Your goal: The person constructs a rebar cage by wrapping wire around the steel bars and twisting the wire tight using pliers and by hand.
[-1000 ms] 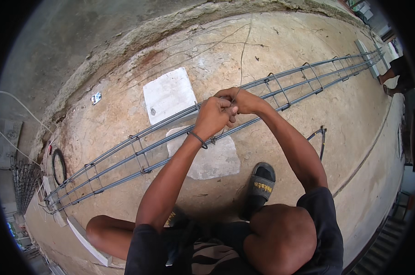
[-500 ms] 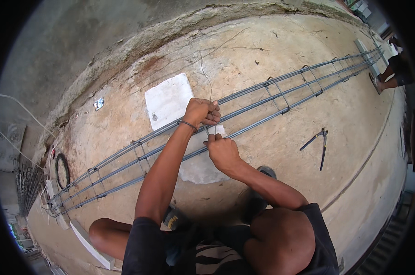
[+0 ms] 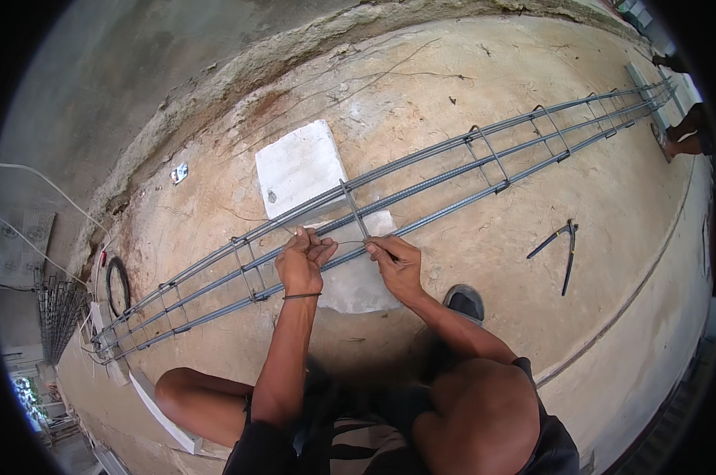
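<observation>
A long rebar cage [image 3: 445, 184] runs from lower left to upper right in front of me. At its middle a square stirrup [image 3: 353, 207] crosses the bars. My left hand [image 3: 301, 265] is over the bars left of that stirrup, fingers pinched on a thin tie wire [image 3: 347, 242]. The wire bows across to my right hand [image 3: 397, 265], which pinches it at the stirrup's near corner, by the nearest bar. My right fingertips hide how the wire sits there.
Under the cage are a white block [image 3: 301, 166] and a pale slab [image 3: 350, 286]. Pincers [image 3: 562, 252] with dark handles lie on the concrete at right. A black wire coil [image 3: 117, 285] rests at left. Another person's leg [image 3: 685, 134] shows beside the cage's far right end.
My left hand has come down and left from the upper bars, drawing the wire out sideways. My right hand has shifted slightly right, and the middle stirrup now shows.
</observation>
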`<state>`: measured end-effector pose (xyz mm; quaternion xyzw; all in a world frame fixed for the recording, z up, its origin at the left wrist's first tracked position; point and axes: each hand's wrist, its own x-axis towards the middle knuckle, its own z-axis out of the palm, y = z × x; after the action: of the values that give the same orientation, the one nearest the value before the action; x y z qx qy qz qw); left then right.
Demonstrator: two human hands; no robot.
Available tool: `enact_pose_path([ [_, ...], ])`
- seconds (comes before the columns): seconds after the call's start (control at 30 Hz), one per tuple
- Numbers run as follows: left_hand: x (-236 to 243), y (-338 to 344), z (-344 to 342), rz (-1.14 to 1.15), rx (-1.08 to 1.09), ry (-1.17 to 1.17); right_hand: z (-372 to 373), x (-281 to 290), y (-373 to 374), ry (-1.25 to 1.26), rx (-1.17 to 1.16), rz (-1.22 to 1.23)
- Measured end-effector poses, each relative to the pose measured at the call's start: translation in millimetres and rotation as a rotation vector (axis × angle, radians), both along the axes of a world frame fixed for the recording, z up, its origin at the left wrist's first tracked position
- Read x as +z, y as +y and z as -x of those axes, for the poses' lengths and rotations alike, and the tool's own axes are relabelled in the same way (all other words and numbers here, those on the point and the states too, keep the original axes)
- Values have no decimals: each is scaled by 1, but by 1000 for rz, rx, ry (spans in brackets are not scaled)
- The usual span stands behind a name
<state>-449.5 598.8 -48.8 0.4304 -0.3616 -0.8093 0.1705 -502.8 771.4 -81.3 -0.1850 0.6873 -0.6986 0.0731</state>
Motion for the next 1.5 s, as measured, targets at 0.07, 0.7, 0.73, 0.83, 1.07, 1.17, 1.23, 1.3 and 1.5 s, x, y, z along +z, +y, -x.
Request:
enact_pose_path([
  [0.07,9,14,-16,20,38,40,1,2,-3,-84,-50,43],
  [0.7,49,76,4,1868,-614,-88,120,3,339,162,-381,-1516],
  [0.73,40,74,15,1958,-636,-115,121,-14,367,72,-452,-1586],
  [0.83,26,70,22,1752,-724,-303,115,-56,429,76,-526,-1678],
  [1.07,14,75,24,1652,-694,-381,115,-91,441,-222,-474,-1198],
  [1.17,1,80,19,1262,-476,-403,116,-102,443,-44,-593,-1334],
  [1.23,-8,84,16,1005,-387,-456,120,-108,452,101,-683,-1424],
  [1.3,-5,96,22,723,-303,-486,126,-112,483,-85,-622,-1292],
  [1.5,23,116,33,-36,145,-316,137,-88,471,-675,-512,-641],
])
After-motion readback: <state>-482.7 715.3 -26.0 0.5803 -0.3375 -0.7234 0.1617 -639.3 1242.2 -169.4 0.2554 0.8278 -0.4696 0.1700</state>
